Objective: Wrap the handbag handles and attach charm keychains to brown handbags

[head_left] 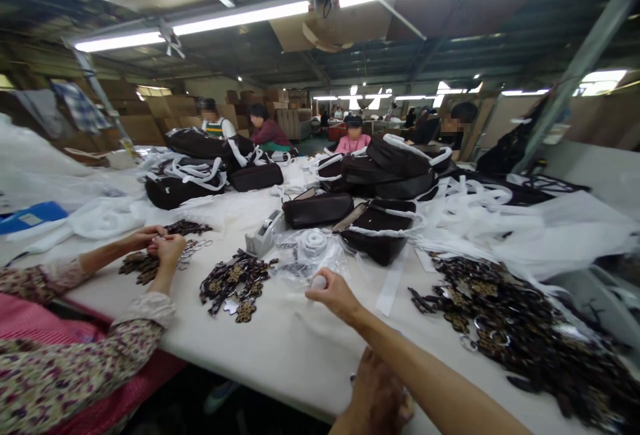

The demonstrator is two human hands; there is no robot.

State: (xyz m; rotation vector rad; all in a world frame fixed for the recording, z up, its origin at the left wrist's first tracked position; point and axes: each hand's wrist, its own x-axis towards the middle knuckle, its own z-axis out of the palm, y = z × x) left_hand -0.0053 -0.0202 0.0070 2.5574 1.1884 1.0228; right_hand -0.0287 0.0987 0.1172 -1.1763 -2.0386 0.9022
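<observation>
My right hand (336,296) reaches forward over the white table (280,348), thumb and fingers pinched on a small white round object (319,282). Below it, nearer the table's front edge, is my left hand (377,385), fingers curled; a dark bit shows beside it, but what it holds is mostly hidden. Just beyond my right hand lies a clear plastic bag with a white coil (314,242). A pile of dark and gold flower-shaped charms (235,285) sits to the left, and a larger heap of charms (520,335) spreads on the right.
A grey tape dispenser (265,234) and dark bags with white-wrapped straps (385,222) stand ahead. White wrapping (480,222) covers the right back. At left, a co-worker's hands (163,246) work over another charm pile. Several people are farther back.
</observation>
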